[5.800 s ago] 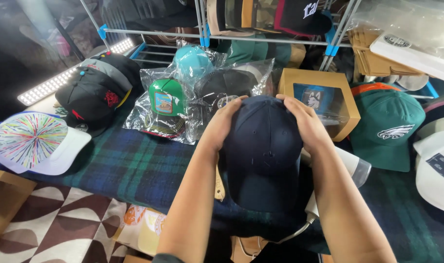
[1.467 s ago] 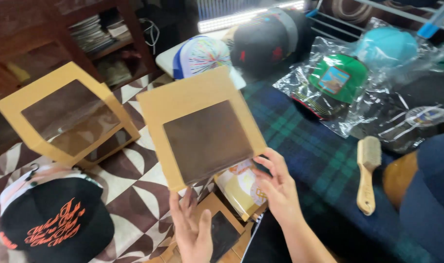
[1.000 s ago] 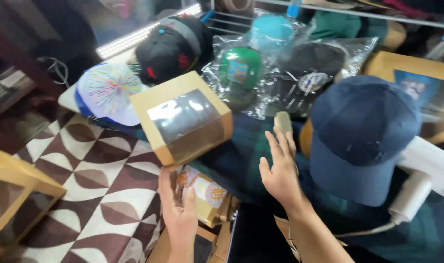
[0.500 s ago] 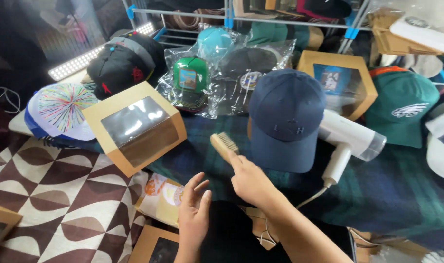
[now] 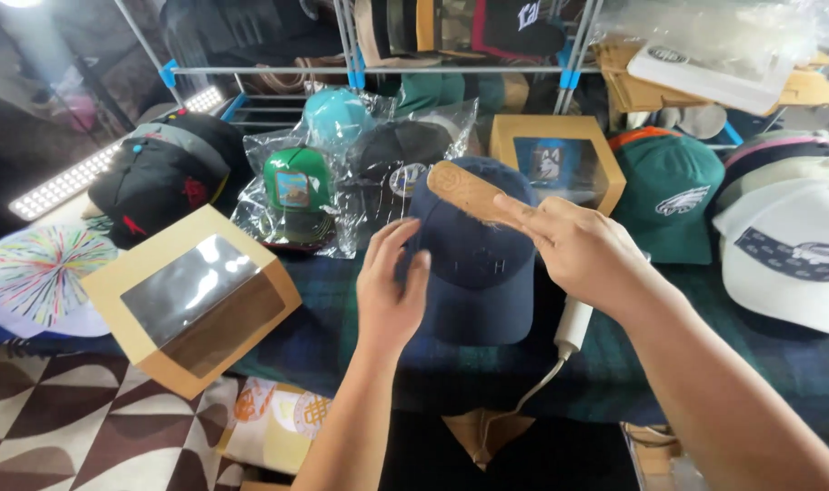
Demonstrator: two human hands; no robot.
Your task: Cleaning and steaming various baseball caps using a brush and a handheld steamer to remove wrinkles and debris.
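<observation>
On the dark plaid table the navy baseball cap, likely soft and light, is steadied at its left side by the left hand with fingers loosely together, while the right hand clamps a stiff wooden brush over its crown.

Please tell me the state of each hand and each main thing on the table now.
Right hand: closed around the wooden brush.
Wooden brush: held over the navy cap.
Left hand: open, on the cap's side.
Navy cap: resting on the table, unwrapped.
Green cap: sealed in clear plastic.
Window box: closed.
</observation>
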